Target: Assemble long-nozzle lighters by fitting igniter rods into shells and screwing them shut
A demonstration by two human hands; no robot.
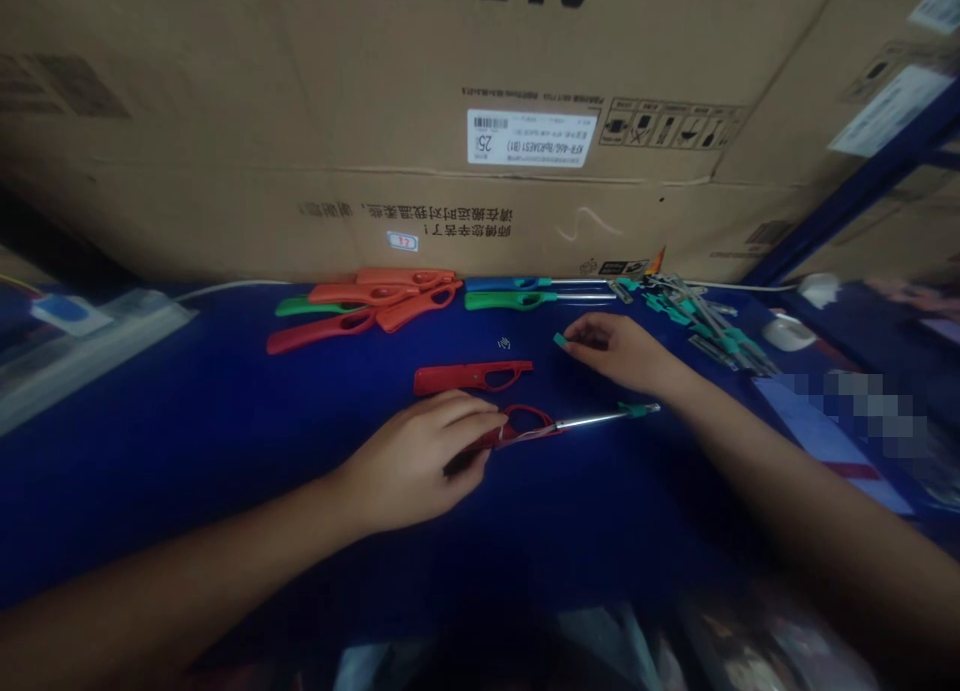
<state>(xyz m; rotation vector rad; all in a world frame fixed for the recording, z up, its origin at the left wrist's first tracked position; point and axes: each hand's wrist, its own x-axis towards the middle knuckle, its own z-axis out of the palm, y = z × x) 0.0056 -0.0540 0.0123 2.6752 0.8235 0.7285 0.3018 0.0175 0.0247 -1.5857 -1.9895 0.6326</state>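
My left hand point(427, 461) is closed around the red handle of a long-nosed lighter point(596, 419), whose metal tube points right and carries a teal piece near its tip. A thin pale wire runs along the handle by my fingers. Just beyond lies a separate red handle half point(457, 377), flat on the blue surface. My right hand point(615, 349), up and to the right, pinches a small teal plastic piece point(560, 340) between thumb and fingertips. A few tiny springs point(504, 343) lie between that hand and the handle half.
Several orange, red and green handle parts point(337, 293) are piled at the back left. Blue point(495, 284) and green point(499, 300) lighters with metal tubes lie beside them. Metal tubes with teal pieces point(712, 321) are heaped at right. A large cardboard box point(375, 171) walls off the back.
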